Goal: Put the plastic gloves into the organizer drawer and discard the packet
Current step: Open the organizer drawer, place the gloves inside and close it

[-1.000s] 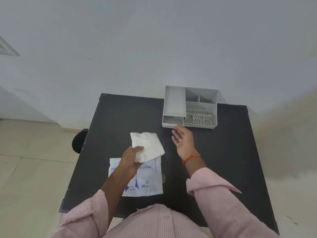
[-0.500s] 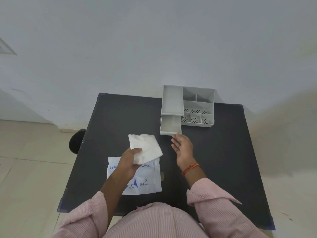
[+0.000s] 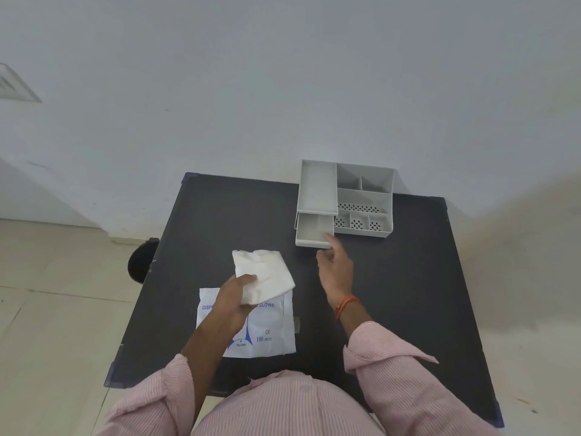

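My left hand (image 3: 234, 297) grips a folded white stack of plastic gloves (image 3: 264, 273) above the table. Under that hand lies the flat white packet (image 3: 267, 332) with blue print. A grey organizer (image 3: 364, 196) stands at the table's far edge, and its drawer (image 3: 312, 231) on the left side is pulled out toward me and looks empty. My right hand (image 3: 334, 269) is just in front of the drawer, its fingertips at the drawer's front right corner, fingers loosely apart with nothing held.
The black table (image 3: 408, 294) stands against a white wall. A dark round object (image 3: 143, 259) sits on the floor by the table's left edge. Tiled floor lies on the left.
The drawer has slid out of the organizer toward me. My right hand moved back with it and now turns its fingertips to the drawer's front. My left hand still holds the gloves.
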